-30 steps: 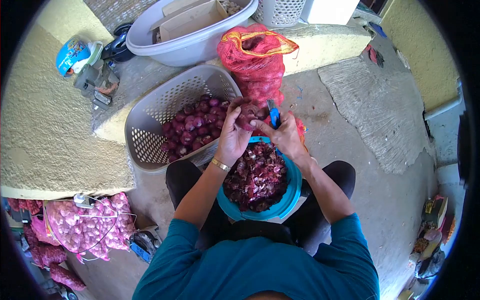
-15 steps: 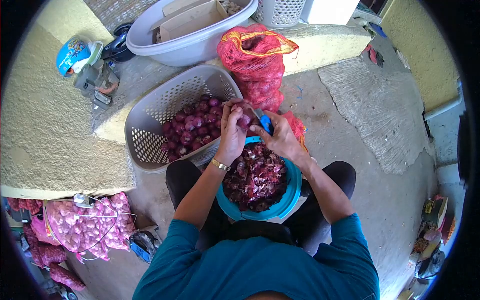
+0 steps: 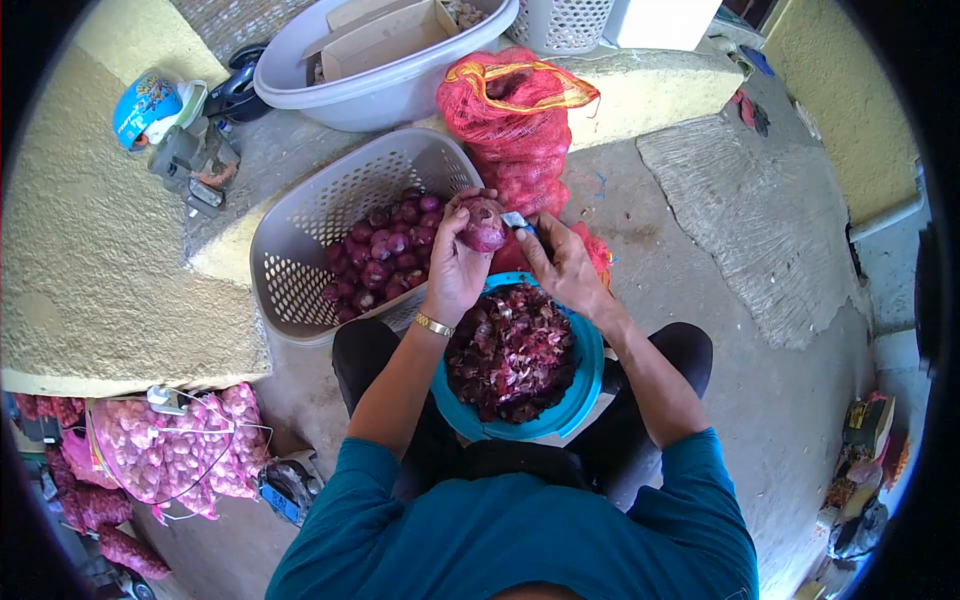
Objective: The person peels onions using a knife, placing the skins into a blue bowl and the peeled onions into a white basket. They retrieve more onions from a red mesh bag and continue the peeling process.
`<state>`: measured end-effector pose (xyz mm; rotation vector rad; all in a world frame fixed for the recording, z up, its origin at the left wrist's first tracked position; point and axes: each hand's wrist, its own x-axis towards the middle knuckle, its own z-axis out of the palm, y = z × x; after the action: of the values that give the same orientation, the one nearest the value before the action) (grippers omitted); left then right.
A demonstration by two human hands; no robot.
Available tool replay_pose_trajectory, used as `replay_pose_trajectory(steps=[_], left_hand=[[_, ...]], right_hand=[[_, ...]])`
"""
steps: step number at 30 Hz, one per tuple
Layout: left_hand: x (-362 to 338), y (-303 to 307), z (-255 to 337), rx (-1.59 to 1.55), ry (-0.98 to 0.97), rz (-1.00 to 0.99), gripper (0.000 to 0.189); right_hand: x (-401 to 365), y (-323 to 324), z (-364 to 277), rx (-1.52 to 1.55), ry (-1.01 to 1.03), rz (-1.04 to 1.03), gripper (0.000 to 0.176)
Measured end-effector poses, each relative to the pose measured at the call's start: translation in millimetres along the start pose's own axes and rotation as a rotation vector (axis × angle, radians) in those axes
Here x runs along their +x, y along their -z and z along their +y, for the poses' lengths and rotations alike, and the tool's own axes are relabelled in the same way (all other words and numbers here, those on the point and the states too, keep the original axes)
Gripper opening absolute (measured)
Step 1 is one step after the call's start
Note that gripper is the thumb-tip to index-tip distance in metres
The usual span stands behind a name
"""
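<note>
A red onion (image 3: 483, 226) rests in my left hand (image 3: 456, 262), fingers curled around its far side and thumb along its left. My right hand (image 3: 568, 265) grips a small knife (image 3: 514, 220) with a blue handle, its short blade right at the onion's right side. Below both hands, between my knees, stands a blue tub (image 3: 590, 385) heaped with dark red onion skins (image 3: 512, 350). To the left a grey perforated basket (image 3: 290, 235) holds many red onions (image 3: 385, 250).
Behind the hands stands a red mesh sack (image 3: 515, 150) with its top open. A large grey basin (image 3: 370, 95) with cardboard sits on the ledge. Bags of pink bulbs (image 3: 185, 450) lie at lower left. A textured wall (image 3: 110, 270) rises on the left.
My left hand has turned and opened its grip slightly, so more of the onion shows. The knife has shifted slightly up and left, and its blue handle is now mostly covered by my right hand.
</note>
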<state>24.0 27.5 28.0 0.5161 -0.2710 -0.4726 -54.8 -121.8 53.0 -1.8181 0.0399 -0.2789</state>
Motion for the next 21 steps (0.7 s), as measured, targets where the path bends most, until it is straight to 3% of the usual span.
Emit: replay_pose_trajectory(steps=[9, 16, 21], left_hand=[[-4.1, -12.6, 2.6, 0.028, 0.006, 0.045, 0.033], [-2.9, -0.8, -5.0, 0.195, -0.053, 0.018, 0.033], [-7.7, -6.2, -4.2, 0.069, -0.001, -0.023, 0.032]], right_hand=[[-2.9, -1.1, -11.8, -0.23, 0.037, -0.065, 0.024], [-4.1, -4.8, -4.9, -0.347, 0.051, 0.029, 0.038], [-3.4, -2.3, -14.9, -0.406, -0.018, 0.019, 0.045]])
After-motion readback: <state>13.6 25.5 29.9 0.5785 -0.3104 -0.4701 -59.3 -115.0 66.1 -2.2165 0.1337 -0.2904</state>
